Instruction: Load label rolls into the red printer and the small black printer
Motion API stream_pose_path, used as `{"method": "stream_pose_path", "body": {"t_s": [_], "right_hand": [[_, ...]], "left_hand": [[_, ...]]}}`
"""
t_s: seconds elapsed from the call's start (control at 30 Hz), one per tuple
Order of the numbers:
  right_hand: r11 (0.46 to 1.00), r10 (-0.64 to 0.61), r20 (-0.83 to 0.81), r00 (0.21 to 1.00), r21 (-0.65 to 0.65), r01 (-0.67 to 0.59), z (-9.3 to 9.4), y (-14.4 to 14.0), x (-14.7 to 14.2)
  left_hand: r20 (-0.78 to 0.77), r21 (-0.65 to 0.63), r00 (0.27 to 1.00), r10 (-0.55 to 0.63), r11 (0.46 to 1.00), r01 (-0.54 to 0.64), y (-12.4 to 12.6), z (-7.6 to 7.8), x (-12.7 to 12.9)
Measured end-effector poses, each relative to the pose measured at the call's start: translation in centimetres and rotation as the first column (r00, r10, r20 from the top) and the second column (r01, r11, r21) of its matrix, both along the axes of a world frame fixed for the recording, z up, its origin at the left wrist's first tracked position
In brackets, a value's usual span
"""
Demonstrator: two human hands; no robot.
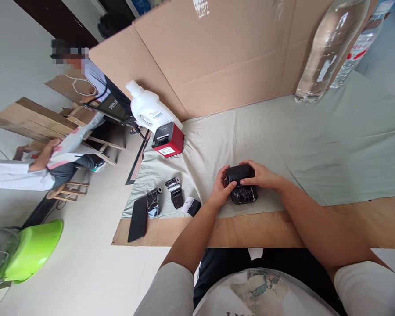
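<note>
2 hands are closed on the small black device (242, 184), which sits on the pale cloth (316, 145) near the table's front edge; the left hand (221, 189) is pressed to its left side, thumb on the lid; the right hand (261, 175) is curled over the top from the right; its long axis runs away from the body; 3 black rolls (174, 193) lie well left.

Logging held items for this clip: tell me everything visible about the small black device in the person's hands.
The black device is a small, rounded box that looks like matte plastic. Its lid seems raised, showing a glossy black roll inside. It rests on the pale green cloth near the table's front edge. The left hand grips its left side, thumb on it; the right hand covers its top and right side. No markings can be made out.
</note>
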State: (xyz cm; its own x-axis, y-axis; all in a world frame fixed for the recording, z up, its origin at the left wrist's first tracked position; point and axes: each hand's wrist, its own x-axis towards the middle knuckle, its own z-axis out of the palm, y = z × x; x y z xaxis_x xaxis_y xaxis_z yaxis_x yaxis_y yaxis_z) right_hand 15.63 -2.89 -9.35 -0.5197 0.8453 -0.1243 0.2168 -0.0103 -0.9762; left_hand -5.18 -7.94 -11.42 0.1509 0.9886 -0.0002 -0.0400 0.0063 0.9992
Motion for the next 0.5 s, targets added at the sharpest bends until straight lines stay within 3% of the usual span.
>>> {"method": "stream_pose_path", "body": {"t_s": [0.1,0.2,0.3,0.4,0.5], "right_hand": [[0.999,-0.043,-0.029,0.999,-0.014,0.042,0.1,-0.5,-0.6],[0.981,-0.146,-0.1,0.984,-0.143,0.131,-0.1,-0.7,-1.4],[0.933,-0.293,-0.211,0.932,-0.274,0.231,0.2,0.9,-0.9],[0.821,-0.542,-0.233,0.808,-0.354,0.448,1.4,5.2,2.5],[0.679,-0.725,-0.171,0.668,-0.34,0.65,2.5,10.6,8.3]], "left_hand": [[-0.032,0.041,0.999,0.024,0.999,-0.022,0.1,-0.1,-0.1],[0.001,0.034,0.998,0.057,0.998,-0.057,0.2,-0.6,-0.2],[0.008,-0.035,1.0,0.001,0.999,0.0,0.2,-0.8,-0.3],[-0.133,-0.156,0.976,-0.173,0.976,0.151,0.2,-0.1,-0.3],[-0.236,-0.25,0.918,-0.317,0.933,0.258,0.1,1.0,-0.3]]}}
